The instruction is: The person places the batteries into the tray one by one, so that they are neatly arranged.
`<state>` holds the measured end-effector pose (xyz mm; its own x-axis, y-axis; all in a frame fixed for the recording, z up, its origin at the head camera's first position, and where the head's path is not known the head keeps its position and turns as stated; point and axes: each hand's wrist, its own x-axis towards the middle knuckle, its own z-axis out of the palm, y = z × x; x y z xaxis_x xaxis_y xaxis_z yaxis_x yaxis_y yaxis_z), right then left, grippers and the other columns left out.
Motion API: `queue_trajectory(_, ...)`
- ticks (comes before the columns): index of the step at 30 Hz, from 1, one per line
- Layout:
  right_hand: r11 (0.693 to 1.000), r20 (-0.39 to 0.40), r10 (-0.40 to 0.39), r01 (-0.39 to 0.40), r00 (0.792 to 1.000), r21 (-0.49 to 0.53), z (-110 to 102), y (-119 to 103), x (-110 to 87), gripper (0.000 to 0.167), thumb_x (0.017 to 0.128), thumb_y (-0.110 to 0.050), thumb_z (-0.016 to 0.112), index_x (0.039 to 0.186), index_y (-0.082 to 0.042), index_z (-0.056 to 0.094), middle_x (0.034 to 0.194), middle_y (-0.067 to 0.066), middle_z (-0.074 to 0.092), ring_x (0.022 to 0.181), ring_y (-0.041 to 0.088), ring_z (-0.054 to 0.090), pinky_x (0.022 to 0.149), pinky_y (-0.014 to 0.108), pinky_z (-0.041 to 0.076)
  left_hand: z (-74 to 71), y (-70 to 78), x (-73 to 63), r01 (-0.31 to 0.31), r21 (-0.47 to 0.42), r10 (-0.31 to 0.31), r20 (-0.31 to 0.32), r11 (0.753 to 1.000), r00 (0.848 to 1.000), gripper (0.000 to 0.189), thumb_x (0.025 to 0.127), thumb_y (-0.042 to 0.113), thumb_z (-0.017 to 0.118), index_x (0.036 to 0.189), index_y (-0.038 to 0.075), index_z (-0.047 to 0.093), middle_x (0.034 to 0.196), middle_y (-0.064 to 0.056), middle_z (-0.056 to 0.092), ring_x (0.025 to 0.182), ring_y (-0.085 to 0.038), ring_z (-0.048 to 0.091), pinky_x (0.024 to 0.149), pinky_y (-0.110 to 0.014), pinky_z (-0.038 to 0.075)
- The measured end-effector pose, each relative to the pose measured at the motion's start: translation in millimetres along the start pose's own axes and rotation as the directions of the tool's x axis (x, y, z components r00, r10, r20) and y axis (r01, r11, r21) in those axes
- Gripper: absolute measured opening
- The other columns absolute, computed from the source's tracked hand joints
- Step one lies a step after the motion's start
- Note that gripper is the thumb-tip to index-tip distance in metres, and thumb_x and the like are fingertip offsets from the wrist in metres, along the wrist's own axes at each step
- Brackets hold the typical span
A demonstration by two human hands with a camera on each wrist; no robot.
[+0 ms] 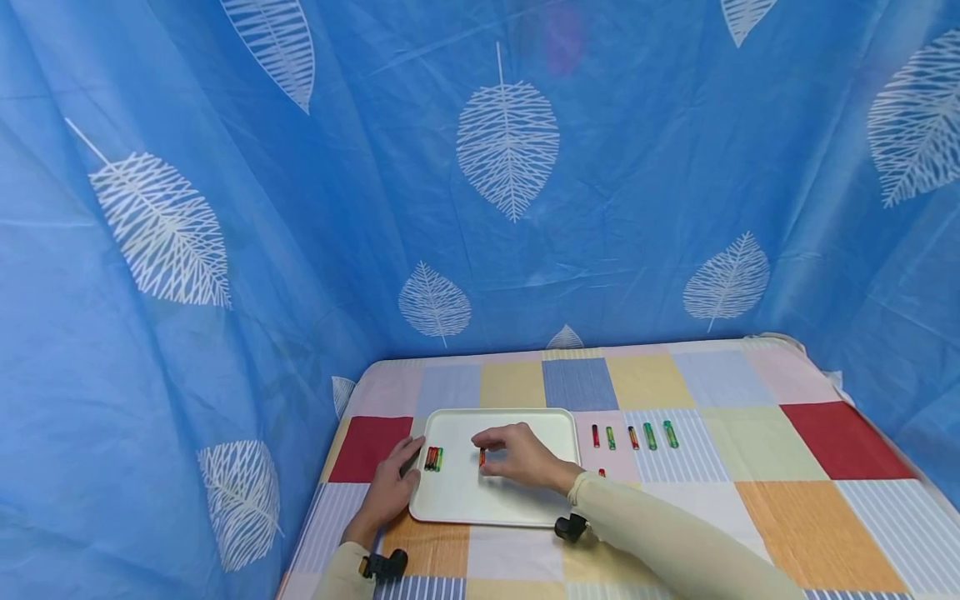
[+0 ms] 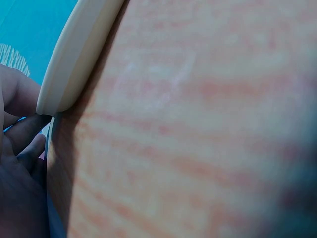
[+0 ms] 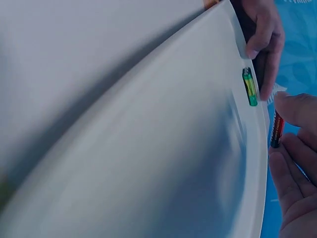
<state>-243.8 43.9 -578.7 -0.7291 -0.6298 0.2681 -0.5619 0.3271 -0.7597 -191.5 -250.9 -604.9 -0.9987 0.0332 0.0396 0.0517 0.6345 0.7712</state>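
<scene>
Cream cloth sleeve point(image 1: 675, 537) on the right arm lies nearest, reaching over the right edge of the white rectangular tray point(image 1: 487, 504). Above the tray's middle, the right hand point(image 1: 521, 456) has its grip closed, pinching a small red-and-black cylindrical battery point(image 1: 482, 457). At the tray's left rim rests the left hand point(image 1: 386, 493), its grip relaxed; just inside that rim lie three red or green batteries point(image 1: 432, 459), side by side. Right of the tray, five more batteries point(image 1: 650, 436) form a row on the patchwork-covered surface point(image 1: 750, 433); another red battery point(image 1: 602, 472), nearer the tray, is partly blocked by the sleeve. Behind the tray hangs a blue leaf-printed curtain point(image 1: 600, 250).
</scene>
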Motion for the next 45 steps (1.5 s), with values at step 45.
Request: queue_trajectory(45,0.986,0.012,0.062,-0.059,0.998,-0.155,54.7,-19.6,57.9,0.044,0.087,-0.005,0.089,0.13,-0.002,0.078,0.123,0.009,0.082,0.108,0.015,0.076,0.101,0.031,0.062,-2.7,1.4,0.1,0.017,0.004,-0.017,0.019,1.0,1.0,0.06,0.102,0.0,0.063,0.16,0.013,0.058,0.172,-0.025,0.041,0.16,-0.054,0.035,0.128,-0.075,0.028)
